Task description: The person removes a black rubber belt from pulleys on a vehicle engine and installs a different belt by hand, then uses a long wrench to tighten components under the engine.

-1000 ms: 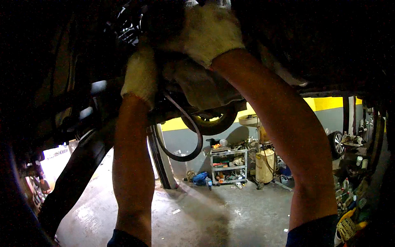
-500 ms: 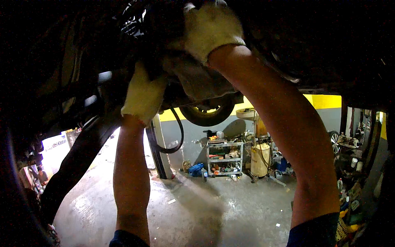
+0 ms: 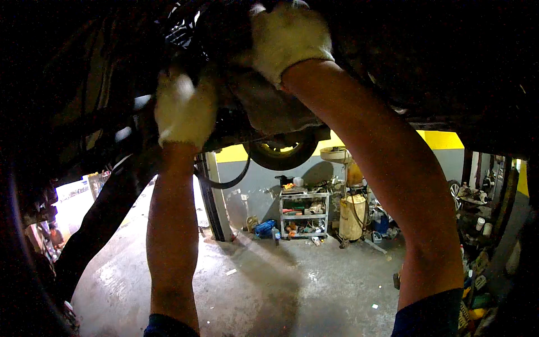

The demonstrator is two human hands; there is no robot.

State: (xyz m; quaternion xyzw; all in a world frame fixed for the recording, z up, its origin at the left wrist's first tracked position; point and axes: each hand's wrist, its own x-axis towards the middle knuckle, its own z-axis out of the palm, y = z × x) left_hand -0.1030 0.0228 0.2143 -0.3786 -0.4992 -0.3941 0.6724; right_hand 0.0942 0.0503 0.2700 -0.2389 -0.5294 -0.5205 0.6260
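Note:
Both arms reach up into the dark underside of a raised vehicle (image 3: pixel 275 109). My left hand (image 3: pixel 186 109), in a pale knit glove, is at the underside left of centre. Motion smears it, and shadow hides its fingertips. Higher and to the right, my right hand (image 3: pixel 291 42), gloved alike, is up against the dark parts, its back toward me and its fingers curled. Whatever it grips is lost in the dark. Between and just beyond the hands hangs a dull, rounded underbody part. A bright, tangled-looking metallic patch (image 3: pixel 182 25) shows above my left hand.
Beyond hangs a tyre (image 3: pixel 283 154), with a black hose loop (image 3: pixel 227 184) beside it. A metal shelf cart (image 3: pixel 304 213) with tools and a yellowish tank (image 3: pixel 352 219) stand by the far wall. Clutter lines the right side. A dark diagonal arm-like shape (image 3: pixel 104 230) crosses at left.
My left hand has moved up and slightly left along the underside, its forearm shifting with it. My right hand stays in nearly the same place. The view has shifted slightly.

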